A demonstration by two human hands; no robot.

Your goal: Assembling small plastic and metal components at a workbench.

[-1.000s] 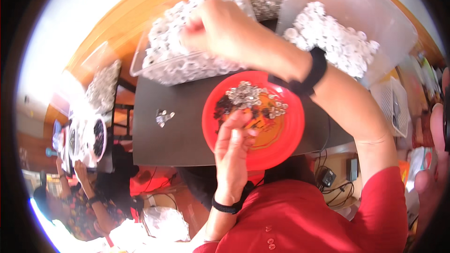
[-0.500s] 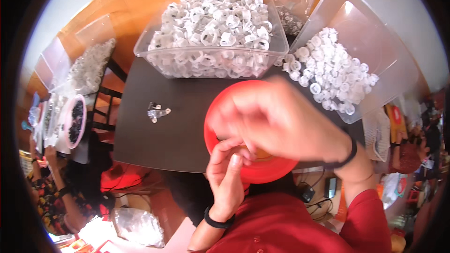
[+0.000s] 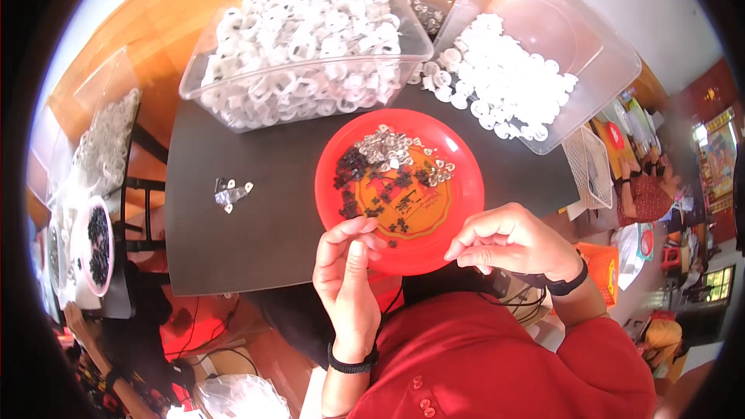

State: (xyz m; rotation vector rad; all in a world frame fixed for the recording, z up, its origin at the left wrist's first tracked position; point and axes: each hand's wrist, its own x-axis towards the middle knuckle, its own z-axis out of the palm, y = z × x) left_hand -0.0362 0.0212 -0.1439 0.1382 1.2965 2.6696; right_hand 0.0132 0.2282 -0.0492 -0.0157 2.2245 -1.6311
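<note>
The left hand (image 3: 348,287) curls loosely, its thumb close to the bent fingers; whether anything small sits between them I cannot tell. The right hand (image 3: 518,244) holds thumb and index finger narrowly together, and I cannot tell whether they grip a piece. The fingertips of both are at the near part of a round red plate (image 3: 464,178), left and right. On the plate, small shiny clear pieces (image 3: 386,147) form a pile toward the far side, with black pieces (image 3: 351,171) along the left and scattered across the yellow centre. The plate rests on a dark table (image 3: 256,240); a small cluster of pieces (image 3: 230,195) lies left of it. Beyond, a clear plastic bin (image 3: 414,25) brims with white ring-shaped parts (image 3: 310,23), and another translucent bin (image 3: 578,4) holds more white parts (image 3: 504,70).
</note>
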